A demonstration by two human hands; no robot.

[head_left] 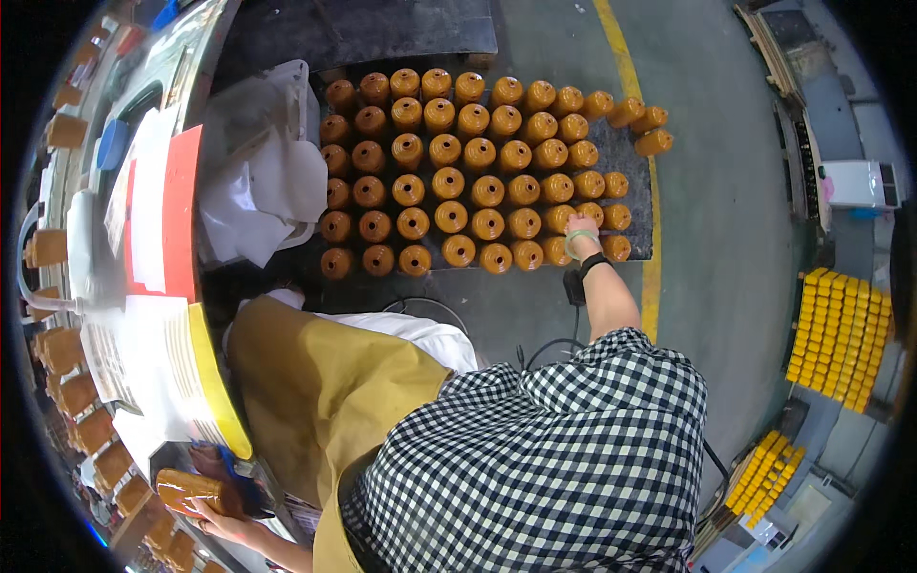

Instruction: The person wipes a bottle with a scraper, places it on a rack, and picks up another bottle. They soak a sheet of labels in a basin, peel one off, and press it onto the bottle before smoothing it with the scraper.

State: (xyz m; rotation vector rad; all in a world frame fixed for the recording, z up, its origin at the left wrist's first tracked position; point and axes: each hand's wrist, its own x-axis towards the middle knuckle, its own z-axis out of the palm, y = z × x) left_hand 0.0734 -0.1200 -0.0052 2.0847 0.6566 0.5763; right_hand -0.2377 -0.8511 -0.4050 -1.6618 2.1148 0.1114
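My left hand (215,516) is at the lower left by the bench edge, closed around a glossy orange-brown piece (186,487), held on its side next to a dark object. My right hand (581,224), with a green bangle and black wristband, reaches into rows of upright orange-brown glazed cylinders (486,191), each with a hole in its top. Its fingers are closed on a cylinder near the right end of the lower rows. The cylinders stand on a dark board (642,202) on the floor.
A white crate with sheeting (253,201) sits left of the board. The bench (162,220) along the left carries papers, a blue container (113,143) and more brown pieces (57,349). A black cable (559,349) lies on the floor. Yellow stacks (836,339) stand at right, beyond a yellow floor line (650,296).
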